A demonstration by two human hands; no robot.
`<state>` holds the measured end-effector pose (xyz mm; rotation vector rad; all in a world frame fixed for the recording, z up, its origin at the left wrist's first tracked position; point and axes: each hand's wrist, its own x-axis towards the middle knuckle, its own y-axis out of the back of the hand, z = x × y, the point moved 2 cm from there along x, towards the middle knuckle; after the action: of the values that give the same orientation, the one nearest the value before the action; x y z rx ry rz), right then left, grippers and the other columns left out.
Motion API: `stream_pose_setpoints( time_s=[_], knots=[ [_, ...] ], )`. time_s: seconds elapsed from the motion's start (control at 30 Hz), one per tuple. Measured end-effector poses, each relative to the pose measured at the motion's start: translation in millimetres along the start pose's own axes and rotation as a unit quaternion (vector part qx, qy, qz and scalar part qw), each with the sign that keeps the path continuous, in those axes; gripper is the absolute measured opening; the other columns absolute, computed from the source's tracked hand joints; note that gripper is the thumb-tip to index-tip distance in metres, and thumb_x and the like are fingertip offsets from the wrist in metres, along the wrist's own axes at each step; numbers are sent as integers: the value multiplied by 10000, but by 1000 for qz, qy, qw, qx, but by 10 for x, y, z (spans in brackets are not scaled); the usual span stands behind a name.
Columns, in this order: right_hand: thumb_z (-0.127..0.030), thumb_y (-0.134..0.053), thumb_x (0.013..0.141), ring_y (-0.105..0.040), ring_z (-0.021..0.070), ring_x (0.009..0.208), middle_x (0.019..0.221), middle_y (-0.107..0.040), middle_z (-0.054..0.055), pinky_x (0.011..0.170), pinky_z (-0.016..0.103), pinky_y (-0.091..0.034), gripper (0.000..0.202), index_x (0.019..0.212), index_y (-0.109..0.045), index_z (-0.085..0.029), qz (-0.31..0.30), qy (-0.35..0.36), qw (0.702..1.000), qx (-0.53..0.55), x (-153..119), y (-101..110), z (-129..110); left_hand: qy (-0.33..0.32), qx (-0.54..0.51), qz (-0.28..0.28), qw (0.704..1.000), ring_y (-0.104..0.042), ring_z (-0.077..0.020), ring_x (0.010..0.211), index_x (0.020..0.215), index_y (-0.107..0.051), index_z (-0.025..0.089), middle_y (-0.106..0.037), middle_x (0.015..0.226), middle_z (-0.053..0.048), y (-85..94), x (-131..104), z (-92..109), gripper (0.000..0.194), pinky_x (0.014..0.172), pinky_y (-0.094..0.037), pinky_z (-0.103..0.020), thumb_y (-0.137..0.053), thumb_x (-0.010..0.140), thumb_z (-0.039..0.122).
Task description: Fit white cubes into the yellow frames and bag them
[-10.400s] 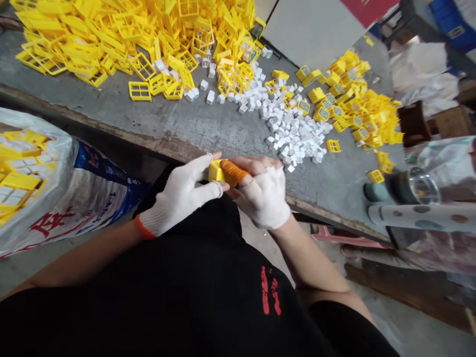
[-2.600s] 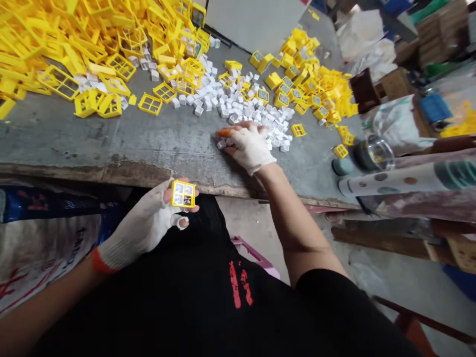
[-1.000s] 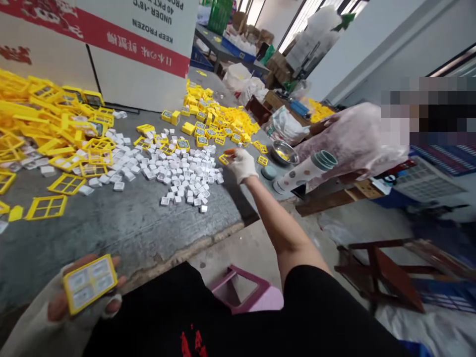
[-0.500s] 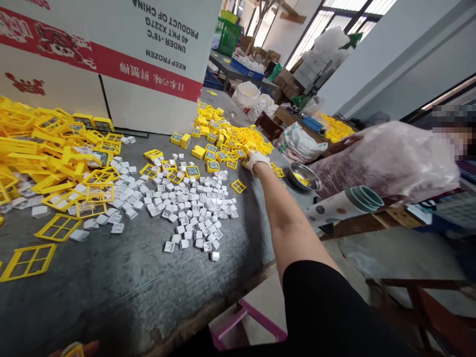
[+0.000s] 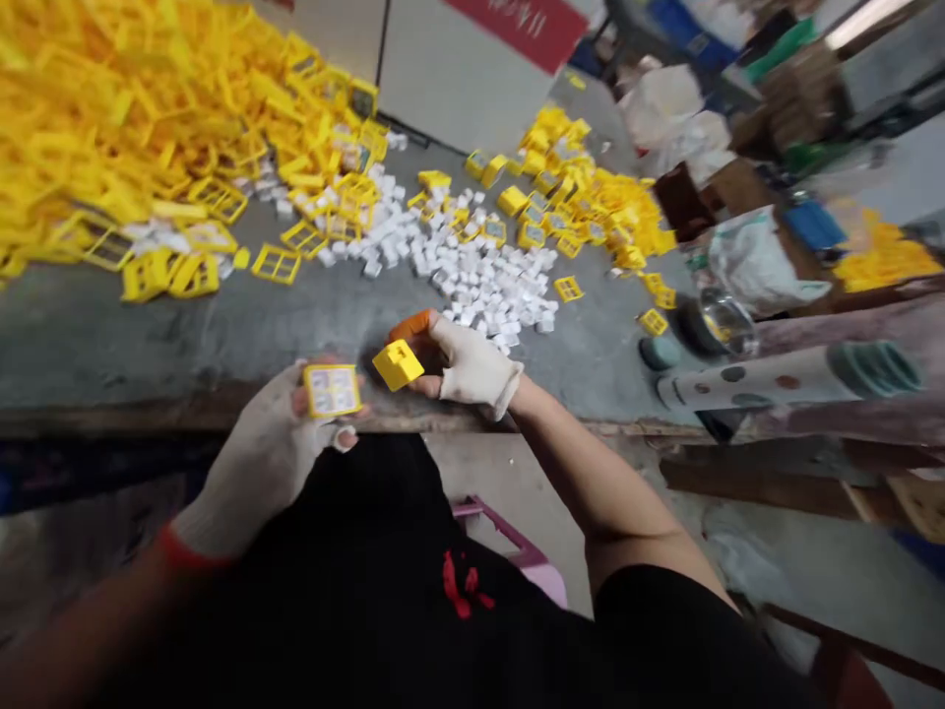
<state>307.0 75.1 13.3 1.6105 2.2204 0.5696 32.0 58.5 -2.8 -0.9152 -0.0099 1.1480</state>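
My left hand [image 5: 273, 448], in a white glove with bare fingertips, grips a yellow window frame [image 5: 333, 391] with white pieces filling its panes. My right hand [image 5: 465, 359], gloved the same way, holds a small yellow plastic box [image 5: 398, 365] between thumb and fingers. The two parts are close together but apart, above the table's front edge. Beyond my right hand lies a spread of small white plastic caps [image 5: 487, 281]. Behind them sits a heap of yellow boxes and frames [image 5: 591, 202].
A large pile of yellow frames [image 5: 177, 108] covers the back left of the table [image 5: 221, 345]. A carton [image 5: 458, 74] stands behind. At the right are a metal bowl [image 5: 727, 320] and a stack of patterned cups [image 5: 783, 374]. A pink stool [image 5: 517, 542] is below.
My right hand has come back from the far yellow heap, bringing a yellow box. My left hand has risen into view with the filled frame. The camera has tilted down and turned left.
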Motion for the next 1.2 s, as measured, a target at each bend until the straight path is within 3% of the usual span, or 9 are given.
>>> stream_pose_setpoints(
  time_s=[0.1,0.27,0.4,0.5,0.7,0.87,0.97,1.07,1.2],
  knots=[
    [-337,-805,887,-795,304,1200,1296,-825,112,1110,485,-642,512,1368,-685,-208,-15,-56,995,-85,-69,-284,-51,-24,-6,-3,1000,-782,-269,919,1160,-806,207,-812,1089,-95,23,-152,-96,471,624,-624,-290,-1002,789,422],
    [-201,-710,969,-740,383,1333,1424,-791,175,1158,540,-597,502,1469,-753,-185,28,-153,916,-370,-176,-93,-147,-19,4,11,1000,-791,-270,907,1131,-766,198,-799,1083,-89,28,-364,-103,362,594,-599,-286,-942,848,339],
    [-304,-656,1075,-781,374,1222,1391,-815,173,1109,569,-594,488,1547,-710,-192,37,-203,886,-415,-166,-153,-389,-26,-6,14,1000,-791,-252,877,1126,-762,199,-802,1080,-80,29,-401,-91,278,594,-603,-285,-888,895,289],
    [-398,-760,1034,-753,410,1295,1447,-795,197,1137,592,-559,601,1595,-668,-202,12,-204,868,-452,-69,-312,-511,-29,-7,18,999,-804,-250,873,1148,-762,196,-814,1086,-81,59,-417,-92,273,597,-604,-281,-873,914,282],
    [-135,-645,952,-640,401,1479,1760,-584,140,1196,619,-534,773,1710,-553,-257,-3,-43,917,-398,21,-238,-445,-43,-19,35,998,-812,-258,869,1136,-760,187,-826,1068,-79,118,-454,-74,285,597,-612,-294,-890,898,277],
    [-459,-871,915,-713,468,1317,1428,-786,216,1124,665,-571,730,1572,-689,-198,53,-117,907,-401,60,-239,-305,-51,-34,34,998,-805,-245,850,1133,-771,188,-826,1062,-76,118,-405,-71,268,596,-616,-295,-885,910,284],
    [-461,-926,880,-734,473,1257,1305,-813,221,1132,671,-561,662,1459,-763,-184,36,-137,901,-411,48,-380,-303,-50,-37,33,997,-800,-238,839,1139,-767,188,-826,1051,-81,124,-390,-79,232,594,-603,-284,-853,949,289],
    [-443,-901,908,-730,433,1295,1359,-798,174,1159,621,-580,627,1477,-757,-221,52,-47,939,-336,-96,-453,-417,-43,-42,24,998,-801,-240,835,1170,-766,188,-836,1070,-96,130,-396,-100,231,597,-600,-286,-826,982,309],
    [-641,-837,962,-742,386,1304,1409,-785,121,1170,566,-607,697,1547,-725,-279,56,80,973,-211,-364,-486,-664,-33,-46,7,998,-823,-288,988,1205,-757,196,-844,1261,-137,112,-404,-144,234,602,-619,-299,-800,1008,315]
  ],
)
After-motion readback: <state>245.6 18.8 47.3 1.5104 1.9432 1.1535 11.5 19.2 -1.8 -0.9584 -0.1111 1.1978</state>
